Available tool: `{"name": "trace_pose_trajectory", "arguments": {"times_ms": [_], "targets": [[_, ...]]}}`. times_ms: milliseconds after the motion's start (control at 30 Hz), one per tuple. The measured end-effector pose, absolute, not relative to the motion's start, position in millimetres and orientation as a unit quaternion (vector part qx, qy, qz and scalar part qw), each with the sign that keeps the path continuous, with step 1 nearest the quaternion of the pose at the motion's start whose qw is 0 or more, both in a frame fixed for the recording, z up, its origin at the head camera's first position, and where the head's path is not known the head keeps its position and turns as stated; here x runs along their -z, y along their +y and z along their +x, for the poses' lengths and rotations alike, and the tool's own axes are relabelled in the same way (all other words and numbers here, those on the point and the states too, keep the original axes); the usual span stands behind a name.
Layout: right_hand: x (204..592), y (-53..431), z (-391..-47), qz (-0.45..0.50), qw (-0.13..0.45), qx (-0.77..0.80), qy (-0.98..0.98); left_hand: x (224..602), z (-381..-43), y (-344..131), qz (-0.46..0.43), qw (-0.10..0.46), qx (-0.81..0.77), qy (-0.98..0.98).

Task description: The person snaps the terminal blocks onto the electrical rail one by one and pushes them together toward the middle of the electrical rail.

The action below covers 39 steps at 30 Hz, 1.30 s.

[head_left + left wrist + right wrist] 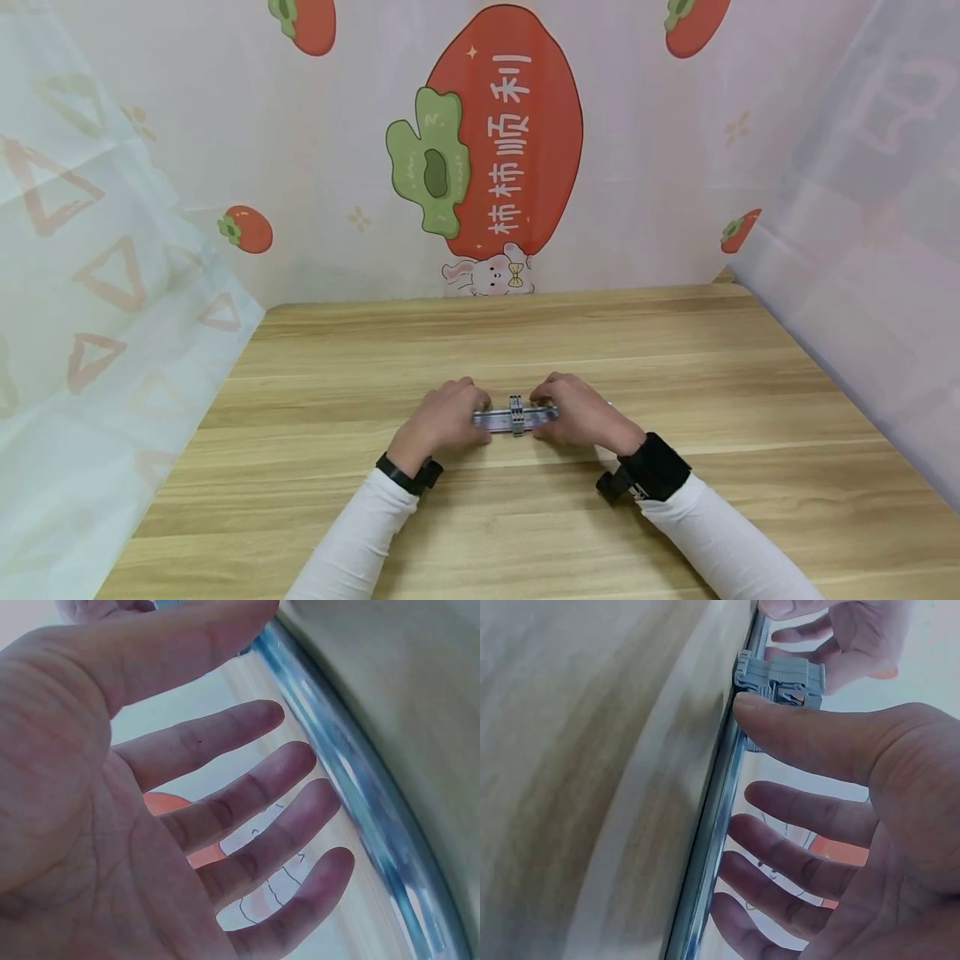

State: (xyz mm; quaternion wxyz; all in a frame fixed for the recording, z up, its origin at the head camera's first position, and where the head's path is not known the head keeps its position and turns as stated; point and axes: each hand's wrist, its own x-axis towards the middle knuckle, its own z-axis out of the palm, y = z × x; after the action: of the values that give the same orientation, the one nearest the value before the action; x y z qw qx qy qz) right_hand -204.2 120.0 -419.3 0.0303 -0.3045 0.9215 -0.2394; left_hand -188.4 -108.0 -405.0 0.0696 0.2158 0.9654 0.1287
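A slotted metal DIN rail (497, 421) lies crosswise between the two hands, with a small grey terminal block (517, 414) seated across it near the middle. My left hand (444, 415) grips the left part of the rail, thumb on the near edge and fingertips along the far edge. On the right part, my right hand (581, 412) holds the rail the same way. In the right wrist view, that hand's thumb (802, 739) is right at the terminal block (802, 675). The rail's ends are partly hidden by the hands.
A wood-grain table (480, 533) lies under the work. A white backdrop (337, 167) printed with persimmons stands along its back edge, and sheets hang at left (150, 250) and right (862, 250). Black straps with small cameras circle both wrists.
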Motion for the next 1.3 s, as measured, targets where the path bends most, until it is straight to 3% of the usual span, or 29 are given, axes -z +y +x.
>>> {"name": "trace_pose_trajectory", "arguments": {"times_ms": [433, 1300], "targets": [[414.1, 121.2, -202.9, -0.317, 0.024, 0.271, 0.909, 402.8, -188.4, -107.4, 0.232, 0.024, -0.155, 0.960], [418.7, 116.8, -202.5, -0.327, 0.011, 0.277, 0.903, 402.7, -183.8, -99.1, 0.259, 0.019, -0.159, 0.953]]}}
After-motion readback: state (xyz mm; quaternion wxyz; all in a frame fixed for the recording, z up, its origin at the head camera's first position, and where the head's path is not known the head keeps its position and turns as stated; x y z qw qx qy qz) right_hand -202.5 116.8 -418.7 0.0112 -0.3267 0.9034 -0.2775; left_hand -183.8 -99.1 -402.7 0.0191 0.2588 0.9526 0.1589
